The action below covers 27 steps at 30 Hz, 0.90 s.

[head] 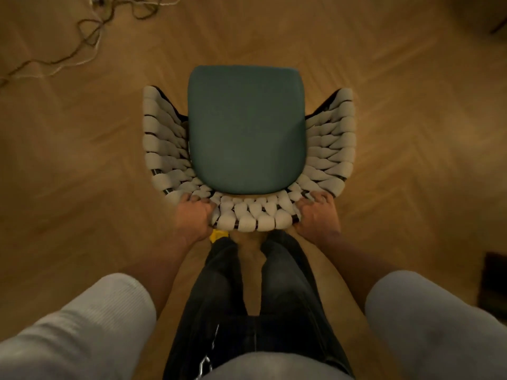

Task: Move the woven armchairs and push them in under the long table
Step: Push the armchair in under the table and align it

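A woven armchair [326, 149] with thick pale rope wrapped round a dark frame stands straight below me on the wooden floor, its teal seat cushion [247, 127] facing up. I look down on it from behind its curved backrest. My left hand [193, 218] grips the back rim at its left corner, fingers curled over the weave. My right hand [315, 215] grips the rim at the right corner the same way. The long table is out of view.
Herringbone wooden floor [82, 160] lies all round the chair. Loose cables [82, 39] trail across the floor at the top left. A dark object [493, 281] sits at the right edge. My legs in dark jeans stand right behind the backrest.
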Motion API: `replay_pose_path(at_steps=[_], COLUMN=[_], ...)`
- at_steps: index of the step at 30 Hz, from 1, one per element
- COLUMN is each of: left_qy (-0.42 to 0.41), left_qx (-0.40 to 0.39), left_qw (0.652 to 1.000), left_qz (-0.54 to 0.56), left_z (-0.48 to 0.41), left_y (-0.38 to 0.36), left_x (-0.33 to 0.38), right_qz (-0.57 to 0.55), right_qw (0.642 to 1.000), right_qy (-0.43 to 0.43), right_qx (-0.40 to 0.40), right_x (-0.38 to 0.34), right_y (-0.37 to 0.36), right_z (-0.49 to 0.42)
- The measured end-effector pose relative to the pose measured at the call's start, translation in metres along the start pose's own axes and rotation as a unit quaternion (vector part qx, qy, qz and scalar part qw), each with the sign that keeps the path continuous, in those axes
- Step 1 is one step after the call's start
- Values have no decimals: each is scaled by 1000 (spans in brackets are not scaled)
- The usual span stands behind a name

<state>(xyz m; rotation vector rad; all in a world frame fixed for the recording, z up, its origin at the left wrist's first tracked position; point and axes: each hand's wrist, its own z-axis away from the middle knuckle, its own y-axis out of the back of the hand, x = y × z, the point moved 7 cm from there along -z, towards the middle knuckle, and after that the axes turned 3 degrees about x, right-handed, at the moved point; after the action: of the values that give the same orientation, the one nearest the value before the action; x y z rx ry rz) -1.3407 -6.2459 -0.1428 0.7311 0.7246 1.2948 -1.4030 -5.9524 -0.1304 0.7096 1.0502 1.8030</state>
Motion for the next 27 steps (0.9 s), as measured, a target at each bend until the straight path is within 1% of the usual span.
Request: replay_pose_path(at_steps=[2,6,12,15,18,21,27], left_qy=[-44,-111,-195,-230,-256,-288,-346], left_qx=[3,11,17,30,19,22,30], left_qw=[999,992,971,959,948,936,905], left_qz=[-27,-63,-136,-160,-186,-199,-247], left_z=[-12,-33,-57,-63,-69,-74,-85], left_y=[10,27,44,50,57,63,76], left_x=[6,25,69,100,132,167,225], right_qz=[-12,-41,-91,-115,-135,-145,-188], right_qw=[999,993,974,963,952,941,907], right_qy=[-34,-112,-203,-240,-272,-305,-374], right_qx=[4,-12,-37,-37,-47,-37,-36], right_x=[4,13,30,42,55,70,82], right_y=[-8,-27,-51,-66,-77,-88,-108], right_z=[12,41,88,113,137,161,199])
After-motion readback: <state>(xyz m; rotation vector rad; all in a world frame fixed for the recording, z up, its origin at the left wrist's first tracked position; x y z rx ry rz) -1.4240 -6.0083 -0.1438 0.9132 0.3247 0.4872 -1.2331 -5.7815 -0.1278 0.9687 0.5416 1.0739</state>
